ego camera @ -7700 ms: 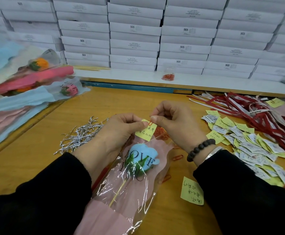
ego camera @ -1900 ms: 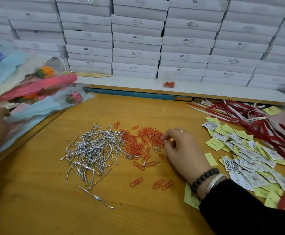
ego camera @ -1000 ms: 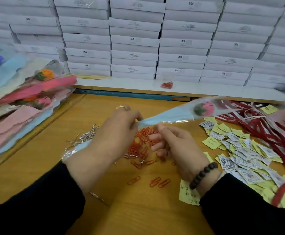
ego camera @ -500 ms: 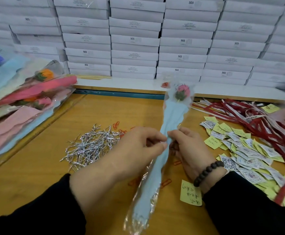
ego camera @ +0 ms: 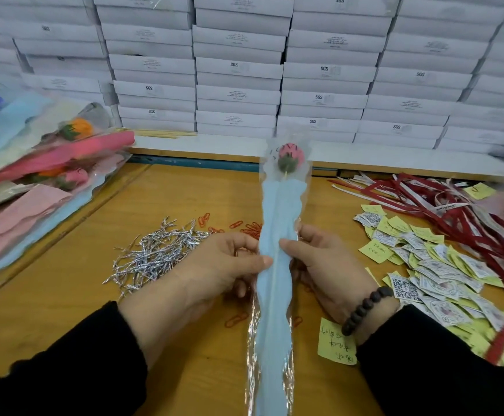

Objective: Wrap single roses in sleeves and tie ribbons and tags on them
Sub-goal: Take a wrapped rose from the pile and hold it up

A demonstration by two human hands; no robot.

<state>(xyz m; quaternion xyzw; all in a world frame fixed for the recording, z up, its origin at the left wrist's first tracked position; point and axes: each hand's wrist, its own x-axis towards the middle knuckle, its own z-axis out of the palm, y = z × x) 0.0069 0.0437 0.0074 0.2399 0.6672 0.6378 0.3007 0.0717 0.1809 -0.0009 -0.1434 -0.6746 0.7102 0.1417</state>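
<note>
A pink rose on a thin stick sits inside a clear and light-blue sleeve that points away from me over the wooden table. My left hand grips the sleeve's middle from the left, thumb on top. My right hand grips it from the right at the same height, thumb pressed on the blue paper. Silver twist ties lie in a heap left of my hands. Orange paper clips lie scattered behind the sleeve. Red and white ribbons and a spread of yellow and printed tags lie to the right.
A stack of wrapped roses in pink, blue and cream sleeves lies at the left. White boxes are stacked along the back behind a white ledge. One yellow note lies by my right wrist.
Both hands took a sleeved pink rose from the left pile and swung it from pointing right to pointing straight away. Since half a second ago it has hardly moved.
</note>
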